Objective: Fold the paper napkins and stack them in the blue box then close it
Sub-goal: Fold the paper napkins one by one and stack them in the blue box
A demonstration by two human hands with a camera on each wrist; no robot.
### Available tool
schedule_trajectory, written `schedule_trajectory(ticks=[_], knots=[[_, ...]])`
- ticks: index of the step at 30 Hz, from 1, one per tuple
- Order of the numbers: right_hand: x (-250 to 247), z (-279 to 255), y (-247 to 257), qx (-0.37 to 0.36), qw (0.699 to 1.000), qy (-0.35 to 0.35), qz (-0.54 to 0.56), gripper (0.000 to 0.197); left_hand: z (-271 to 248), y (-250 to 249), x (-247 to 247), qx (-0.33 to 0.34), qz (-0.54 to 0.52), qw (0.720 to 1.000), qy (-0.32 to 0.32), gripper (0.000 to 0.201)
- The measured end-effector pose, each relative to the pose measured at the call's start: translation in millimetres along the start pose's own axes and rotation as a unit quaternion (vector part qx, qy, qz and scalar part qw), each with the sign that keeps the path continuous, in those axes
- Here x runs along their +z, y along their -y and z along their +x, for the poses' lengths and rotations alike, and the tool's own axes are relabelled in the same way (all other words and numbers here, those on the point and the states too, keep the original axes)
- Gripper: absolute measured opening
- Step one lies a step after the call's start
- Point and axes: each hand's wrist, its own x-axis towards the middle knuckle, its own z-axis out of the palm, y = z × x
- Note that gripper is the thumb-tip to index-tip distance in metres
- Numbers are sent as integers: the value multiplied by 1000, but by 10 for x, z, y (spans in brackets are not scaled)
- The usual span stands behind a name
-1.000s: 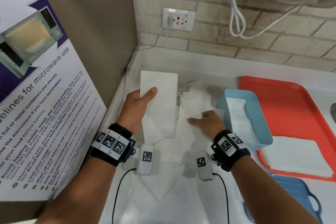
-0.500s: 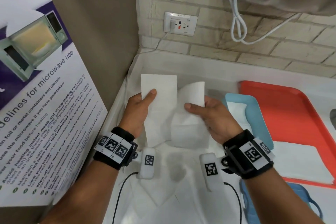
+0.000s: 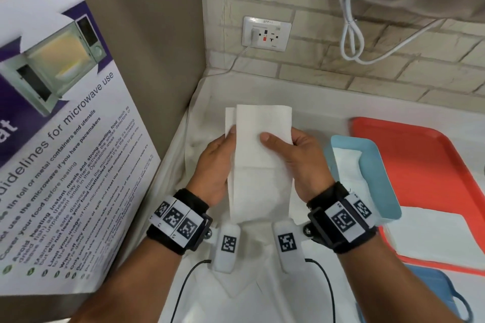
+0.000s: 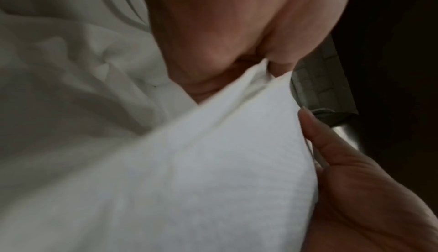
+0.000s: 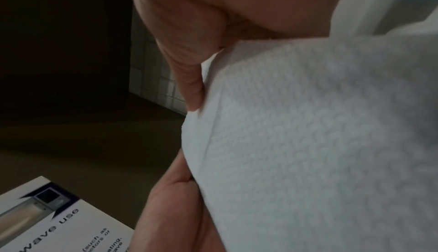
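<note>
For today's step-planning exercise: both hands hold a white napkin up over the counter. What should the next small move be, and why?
Probably square the edges. The napkin is pinched between the left hand and right hand, but a strip of the back layer sticks out past the front layer's left edge, so the halves are not lined up. The blue box waits open at the right.

poster [image 3: 65, 139] "guidelines for microwave use", socket [image 3: 266, 33] "BPP-1"
</note>
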Motion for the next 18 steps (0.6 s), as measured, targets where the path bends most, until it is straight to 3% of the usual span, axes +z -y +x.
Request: schedule_trajectory(ticks=[5, 9, 13, 18], knots=[[-18, -4, -52, 13, 1000, -3, 21, 35, 33, 13, 28, -8, 1, 1000, -10, 49], [-2, 5, -81, 14, 999, -11, 26, 36, 32, 19, 37, -4, -2, 1000, 20, 67], [47, 13, -107, -2, 1000, -24, 16, 41, 38, 40, 33, 67, 47, 994, 71, 38], [29, 18, -162, 17, 999, -20, 35, 61, 78, 52, -40, 81, 34, 994, 57, 30]])
